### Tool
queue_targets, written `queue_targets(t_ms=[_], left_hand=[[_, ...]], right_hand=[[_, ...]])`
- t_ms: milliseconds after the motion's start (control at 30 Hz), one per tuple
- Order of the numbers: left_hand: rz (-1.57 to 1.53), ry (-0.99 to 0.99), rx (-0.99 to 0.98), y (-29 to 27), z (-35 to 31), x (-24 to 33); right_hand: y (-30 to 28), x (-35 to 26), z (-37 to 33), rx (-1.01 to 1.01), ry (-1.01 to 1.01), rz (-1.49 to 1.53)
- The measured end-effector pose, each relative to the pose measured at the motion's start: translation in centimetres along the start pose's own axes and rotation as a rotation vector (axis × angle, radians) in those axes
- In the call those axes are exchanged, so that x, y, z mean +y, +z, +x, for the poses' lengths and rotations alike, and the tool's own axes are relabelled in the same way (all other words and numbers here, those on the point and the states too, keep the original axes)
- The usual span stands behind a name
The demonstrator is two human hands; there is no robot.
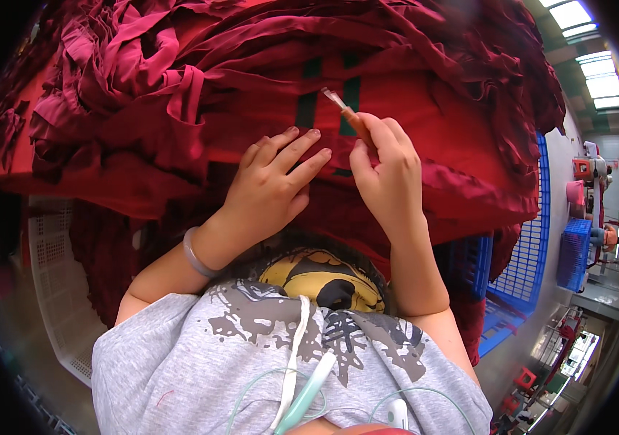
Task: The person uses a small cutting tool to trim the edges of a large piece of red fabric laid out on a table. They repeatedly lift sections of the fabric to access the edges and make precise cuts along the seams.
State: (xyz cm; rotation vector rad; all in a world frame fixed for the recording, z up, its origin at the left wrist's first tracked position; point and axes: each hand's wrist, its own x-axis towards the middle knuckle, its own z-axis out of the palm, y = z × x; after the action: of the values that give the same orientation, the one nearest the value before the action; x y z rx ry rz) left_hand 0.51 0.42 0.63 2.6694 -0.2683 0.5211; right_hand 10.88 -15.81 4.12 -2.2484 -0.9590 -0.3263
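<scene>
A: Where is the tool [351, 119]?

B: In the right hand [390, 163], just past 12 o'clock. Its handle is brown, and its pale, flattish tip points to 11 o'clock.

A: How does that hand hold it?

B: Closed round the handle, thumb on one side and curled fingers on the other.

A: And the left hand [269, 181]?

B: Near the middle, towards 11 o'clock, back upward, fingers spread and pointing to about 1. Its grasp is empty. The hands are apart, though near each other.

A: Does the left one press down?

B: That cannot be told from this view; its fingers reach over the red cloth [461, 130].

A: Is the cloth plain?

B: Two dark green stripes [306, 109] cross it near 12 o'clock. The tool's tip shows between them, and its handle overlaps the one nearer 1.

A: What is piled up there?

B: Dark red strips [117, 83], tangled, running from 10 o'clock round to past 1.

A: And farther out?

B: A white basket [55, 283] between 8 and 9, a blue basket [530, 232] at 3, and bright windows [570, 16] at 2.

A: What does the person wear?

B: A grey shirt [171, 362] at 6 o'clock, and a pale bracelet [195, 254] on the left arm, past 8.
</scene>
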Motion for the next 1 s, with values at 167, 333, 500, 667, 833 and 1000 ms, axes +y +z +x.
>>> queue_targets(t_ms=[167,333,500,667,833,1000], left_hand=[[0.017,-0.001,0.008,0.0,0.0,0.0],[0.03,0.032,0.065,0.0,0.1,-0.2],[-0.01,0.019,0.31,-1.7,-1.0,-1.9],[0.317,-0.197,0.528,-10.8,-3.8,-3.2],[0.341,-0.153,0.848,-11.7,-1.0,-2.4],[0.051,0.005,0.435,-3.4,7.2,-1.5]], right_hand=[[1.4,0.6,1.3,-0.226,-0.013,0.017],[1.5,1.8,1.5,0.105,0.147,0.21],[-1.9,2.9,-1.5,0.145,0.377,0.41],[-5.6,5.1,-6.4,0.295,0.305,0.474],[-6.7,5.9,-9.7,0.255,0.485,0.707],[-5.8,3.0,-9.0,0.14,0.491,0.752]])
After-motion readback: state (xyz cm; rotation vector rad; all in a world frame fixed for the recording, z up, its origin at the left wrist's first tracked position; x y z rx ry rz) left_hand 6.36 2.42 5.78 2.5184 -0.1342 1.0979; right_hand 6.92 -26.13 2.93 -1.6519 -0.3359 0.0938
